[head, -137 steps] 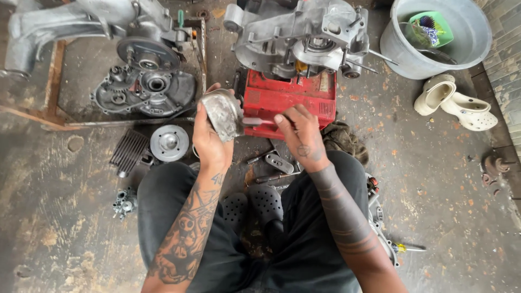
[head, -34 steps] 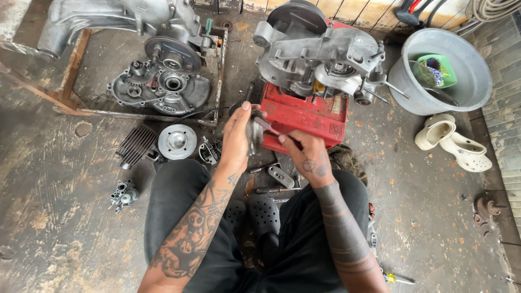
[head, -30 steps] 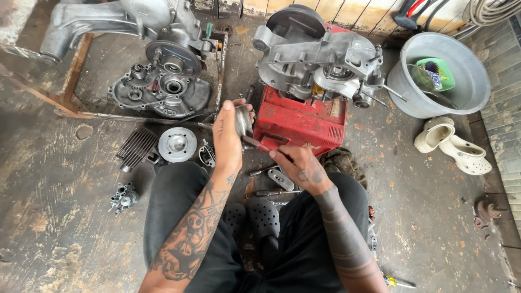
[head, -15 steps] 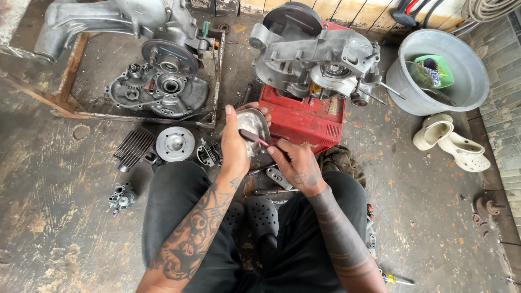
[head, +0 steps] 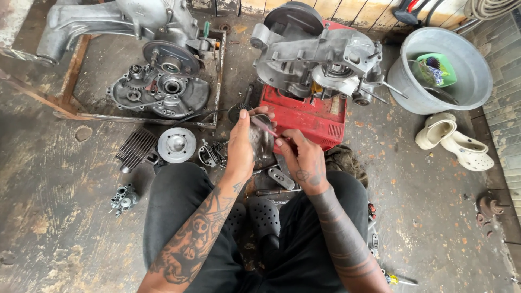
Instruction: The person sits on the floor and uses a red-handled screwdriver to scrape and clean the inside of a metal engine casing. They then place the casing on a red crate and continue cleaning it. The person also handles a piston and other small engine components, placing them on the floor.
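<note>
Both hands meet at the middle of the frame, the left hand (head: 241, 149) grasping a grey metal part (head: 262, 145) and the right hand (head: 305, 160) pinching a thin pink tool (head: 264, 126) against it, just below the red box (head: 309, 116).

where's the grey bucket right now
In the head view the grey bucket stands on the floor at upper right, beside the engine case on the red box, above the pale clogs.

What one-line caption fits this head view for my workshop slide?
Seated on the floor, left hand grips a metal part while right hand works it with a thin tool.
</note>
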